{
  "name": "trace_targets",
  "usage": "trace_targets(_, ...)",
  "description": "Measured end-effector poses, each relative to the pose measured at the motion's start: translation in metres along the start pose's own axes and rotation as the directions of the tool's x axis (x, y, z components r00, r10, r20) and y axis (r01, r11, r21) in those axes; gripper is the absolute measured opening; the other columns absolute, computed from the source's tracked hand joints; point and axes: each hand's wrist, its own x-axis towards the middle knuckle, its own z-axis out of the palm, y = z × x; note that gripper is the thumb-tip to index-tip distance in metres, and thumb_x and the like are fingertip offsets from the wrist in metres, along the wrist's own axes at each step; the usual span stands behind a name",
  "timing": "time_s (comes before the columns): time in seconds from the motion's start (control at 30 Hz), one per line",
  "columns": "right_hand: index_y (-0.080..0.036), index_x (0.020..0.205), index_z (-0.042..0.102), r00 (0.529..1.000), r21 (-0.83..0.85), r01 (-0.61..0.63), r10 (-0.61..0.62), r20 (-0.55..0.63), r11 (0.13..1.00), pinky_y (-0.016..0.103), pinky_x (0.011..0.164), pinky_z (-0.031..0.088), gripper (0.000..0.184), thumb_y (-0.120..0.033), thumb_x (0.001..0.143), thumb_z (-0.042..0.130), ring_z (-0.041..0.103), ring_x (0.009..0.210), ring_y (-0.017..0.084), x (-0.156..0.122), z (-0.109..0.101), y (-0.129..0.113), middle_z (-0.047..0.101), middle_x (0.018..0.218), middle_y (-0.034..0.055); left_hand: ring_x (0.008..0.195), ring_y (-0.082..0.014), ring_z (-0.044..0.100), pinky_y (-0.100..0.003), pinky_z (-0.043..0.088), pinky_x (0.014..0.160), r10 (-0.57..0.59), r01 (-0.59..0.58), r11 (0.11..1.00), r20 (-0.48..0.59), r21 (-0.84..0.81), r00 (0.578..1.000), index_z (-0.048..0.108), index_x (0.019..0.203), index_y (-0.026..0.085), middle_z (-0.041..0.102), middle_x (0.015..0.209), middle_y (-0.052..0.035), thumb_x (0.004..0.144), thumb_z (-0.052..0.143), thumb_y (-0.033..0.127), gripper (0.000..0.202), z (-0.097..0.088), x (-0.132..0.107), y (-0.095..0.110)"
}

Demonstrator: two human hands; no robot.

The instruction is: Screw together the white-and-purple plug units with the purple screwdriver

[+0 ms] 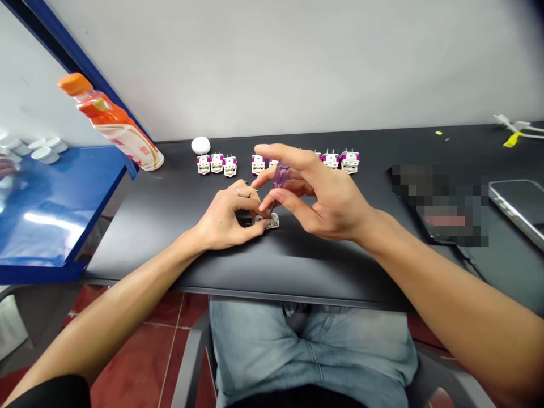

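My left hand (232, 218) rests on the black desk and pinches a small white plug part with metal prongs (274, 221) between thumb and fingers. Above it, my right hand (325, 192) grips a small screwdriver with a clear purple handle (280, 175). The screwdriver stands nearly upright, its thin shaft reaching down to the white part. Whether the tip sits in a screw is too small to tell. Behind my hands, several white and purple plug parts (216, 163) stand in a row, some of them hidden by my right hand.
An orange-capped bottle (119, 127) stands at the left beside a blue-framed divider. A round white object (200, 145) lies at the back. On the right are a pixelated dark object (442, 204), a phone (521, 207) and white cables (516, 127). The desk's front edge (297, 300) runs above my lap.
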Motion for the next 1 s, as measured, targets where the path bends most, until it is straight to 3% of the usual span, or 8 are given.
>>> trace_targets(0.2,-0.035,0.163,0.053,0.999,-0.040,0.044,-0.043,0.022,0.998,0.024,0.082,0.073,0.057,-0.012,0.111,0.055,0.083,0.085,0.009,0.000,-0.001,0.001,0.075,0.143,0.0002,0.082,-0.0203,0.065,-0.047,0.054,0.107,-0.033,0.037,0.996,0.047,-0.081,0.998,0.074,0.077,0.023,0.079,0.080,0.0001,0.090,0.079,0.028,0.014,0.001,0.001,0.004)
trace_targets(0.33,-0.033,0.157,0.060,0.994,-0.110,0.106,-0.107,0.003,0.988,0.024,0.085,0.072,0.051,-0.013,0.111,0.060,0.083,0.091,0.011,-0.001,0.000,0.006,0.081,0.130,-0.0010,0.082,-0.0198,0.064,-0.039,0.057,0.090,-0.084,0.090,0.989,0.057,-0.115,0.995,0.073,0.078,0.022,0.077,0.080,-0.0004,0.086,0.079,0.024,0.010,0.003,0.000,0.003)
trace_targets(0.43,-0.031,0.158,0.060,0.988,-0.163,0.154,-0.152,0.025,0.975,0.027,0.094,0.071,0.050,-0.015,0.111,0.062,0.083,0.106,0.014,-0.001,-0.001,0.007,0.080,0.137,0.0014,0.083,-0.0189,0.068,-0.033,0.057,0.082,-0.079,0.087,0.985,0.063,-0.150,0.995,0.077,0.082,0.021,0.078,0.085,-0.0009,0.086,0.079,0.021,0.004,0.002,0.000,0.003)
trace_targets(0.57,-0.030,0.165,0.056,0.974,-0.176,0.223,-0.212,0.080,0.959,0.032,0.102,0.071,0.056,-0.012,0.112,0.055,0.083,0.115,0.016,0.000,-0.006,0.005,0.079,0.146,0.0044,0.093,-0.0203,0.074,-0.032,0.059,0.089,-0.049,0.058,0.988,0.069,-0.140,0.996,0.079,0.090,0.020,0.080,0.096,-0.0027,0.087,0.081,0.021,0.003,-0.001,0.001,0.001)
trace_targets(0.7,-0.030,0.145,0.072,0.943,-0.355,0.305,-0.331,-0.015,0.884,0.031,0.090,0.072,0.039,-0.020,0.108,0.074,0.083,0.092,0.016,0.001,-0.011,0.003,0.087,0.113,-0.0010,0.096,-0.0203,0.074,-0.030,0.057,0.087,-0.025,0.032,0.992,0.062,-0.119,0.998,0.080,0.089,0.020,0.081,0.098,-0.0032,0.087,0.086,0.024,0.008,-0.003,0.001,-0.001)
trace_targets(0.83,-0.021,0.155,0.064,0.937,-0.342,0.341,-0.343,0.056,0.875,0.033,0.102,0.070,0.044,-0.014,0.111,0.064,0.083,0.114,0.017,0.002,-0.009,0.002,0.084,0.135,0.0063,0.094,-0.0196,0.073,-0.030,0.057,0.086,0.002,0.003,0.994,0.051,-0.105,0.999,0.079,0.089,0.020,0.079,0.097,-0.0027,0.089,0.085,0.022,0.006,-0.004,0.000,-0.001)
trace_targets(1.0,-0.018,0.135,0.075,0.912,-0.414,0.351,-0.407,-0.053,0.840,0.027,0.087,0.070,0.029,-0.021,0.106,0.079,0.081,0.088,0.014,0.001,-0.005,0.003,0.086,0.105,0.0014,0.093,-0.0189,0.074,-0.029,0.057,0.085,0.013,-0.008,0.995,0.055,-0.103,0.998,0.078,0.088,0.020,0.081,0.097,-0.0026,0.089,0.087,0.022,0.010,-0.003,0.000,-0.002)
